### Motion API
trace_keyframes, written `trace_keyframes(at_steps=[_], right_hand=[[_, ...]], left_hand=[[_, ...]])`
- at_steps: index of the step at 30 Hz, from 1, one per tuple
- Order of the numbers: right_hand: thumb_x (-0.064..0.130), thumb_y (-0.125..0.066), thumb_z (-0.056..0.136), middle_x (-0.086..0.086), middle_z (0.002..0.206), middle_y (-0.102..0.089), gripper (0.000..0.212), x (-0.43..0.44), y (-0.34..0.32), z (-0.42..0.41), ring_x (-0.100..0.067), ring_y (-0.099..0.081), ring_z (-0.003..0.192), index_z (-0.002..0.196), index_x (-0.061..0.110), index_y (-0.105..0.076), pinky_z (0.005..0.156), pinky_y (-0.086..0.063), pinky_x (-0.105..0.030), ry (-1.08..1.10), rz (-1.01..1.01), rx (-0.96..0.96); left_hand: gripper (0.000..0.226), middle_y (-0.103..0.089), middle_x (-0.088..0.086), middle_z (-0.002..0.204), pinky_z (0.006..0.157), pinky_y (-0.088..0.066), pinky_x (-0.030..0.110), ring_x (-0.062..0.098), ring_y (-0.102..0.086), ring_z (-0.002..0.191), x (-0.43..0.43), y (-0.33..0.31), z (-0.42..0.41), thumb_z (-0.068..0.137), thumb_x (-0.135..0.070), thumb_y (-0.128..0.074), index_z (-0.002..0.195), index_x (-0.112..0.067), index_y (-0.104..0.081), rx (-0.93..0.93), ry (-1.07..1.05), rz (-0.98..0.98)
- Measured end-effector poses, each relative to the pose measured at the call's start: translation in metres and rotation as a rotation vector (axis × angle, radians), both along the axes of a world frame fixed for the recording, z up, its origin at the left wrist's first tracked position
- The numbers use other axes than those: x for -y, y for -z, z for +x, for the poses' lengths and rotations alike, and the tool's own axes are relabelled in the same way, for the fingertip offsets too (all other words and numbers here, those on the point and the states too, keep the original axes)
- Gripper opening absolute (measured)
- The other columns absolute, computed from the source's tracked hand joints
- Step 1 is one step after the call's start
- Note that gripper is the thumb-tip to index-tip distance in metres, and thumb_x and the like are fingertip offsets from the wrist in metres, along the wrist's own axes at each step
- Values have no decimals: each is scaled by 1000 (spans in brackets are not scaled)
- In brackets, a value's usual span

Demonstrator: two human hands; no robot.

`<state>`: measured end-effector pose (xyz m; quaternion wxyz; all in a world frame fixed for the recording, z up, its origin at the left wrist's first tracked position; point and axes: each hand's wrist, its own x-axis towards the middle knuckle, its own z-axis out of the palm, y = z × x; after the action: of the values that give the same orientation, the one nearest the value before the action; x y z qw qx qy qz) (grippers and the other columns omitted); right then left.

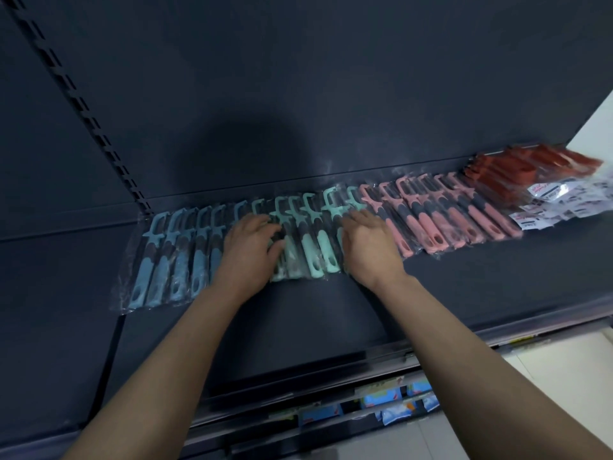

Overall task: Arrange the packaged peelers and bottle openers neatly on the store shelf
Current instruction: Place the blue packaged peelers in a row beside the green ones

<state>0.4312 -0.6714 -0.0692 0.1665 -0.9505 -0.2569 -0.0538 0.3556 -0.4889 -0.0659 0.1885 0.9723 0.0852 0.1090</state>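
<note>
A long row of packaged peelers lies on the dark shelf: blue peelers at the left, mint-green peelers in the middle, pink peelers to the right. Red packaged bottle openers are stacked at the far right against the back. My left hand lies palm down, fingers straight, on the packs between the blue and mint groups. My right hand presses flat on the packs where mint meets pink. Both hands cover a few packs.
The shelf's back panel rises right behind the row, with a slotted upright at the left. Bare shelf surface lies in front of the packs. A lower shelf with blue packaged goods shows below the front edge.
</note>
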Motion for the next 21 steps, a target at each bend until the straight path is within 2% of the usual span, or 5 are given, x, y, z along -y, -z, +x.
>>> trace_keyframes(at_steps=[4, 8, 12, 16, 21], right_hand=[[4, -39, 94, -16, 142, -43, 43, 8, 4, 3, -30, -37, 134, 136, 5, -44, 113, -29, -37, 53, -76, -99], [3, -37, 96, -13, 151, -33, 49, 9, 3, 3, -28, -26, 141, 144, 6, -33, 117, -20, -33, 35, -80, -143], [10, -41, 95, -16, 136, -50, 38, -3, -2, 1, -32, -39, 132, 131, 3, -51, 113, -28, -37, 26, -38, -43], [15, -46, 93, -12, 115, -59, 23, -41, -19, -13, -30, -47, 118, 106, 3, -60, 104, -33, -34, -111, 45, -50], [25, -45, 97, -9, 148, -37, 45, -96, -24, -36, -26, -23, 142, 138, 7, -43, 117, -17, -32, -320, -56, -103]], left_hand=[[49, -21, 15, 153, 115, -12, 36, 27, -14, 142, 0, 5, 1, 99, -32, -40, 142, -9, -35, -151, -62, -42], [49, -20, 14, 153, 114, -13, 29, 23, -13, 143, 2, 4, 2, 99, -28, -39, 143, -8, -31, -148, -9, -95], [47, -24, 12, 152, 114, -15, 29, 23, -19, 142, -3, 1, -2, 99, -27, -40, 142, -8, -35, -113, -1, -138], [41, -37, 14, 145, 114, -22, 37, 29, -30, 135, -25, -3, -20, 97, -23, -44, 135, -5, -46, -15, -71, -36], [36, -44, 18, 138, 109, -27, 44, 35, -39, 127, -70, 1, -53, 94, -20, -48, 126, -5, -54, -6, -251, 49]])
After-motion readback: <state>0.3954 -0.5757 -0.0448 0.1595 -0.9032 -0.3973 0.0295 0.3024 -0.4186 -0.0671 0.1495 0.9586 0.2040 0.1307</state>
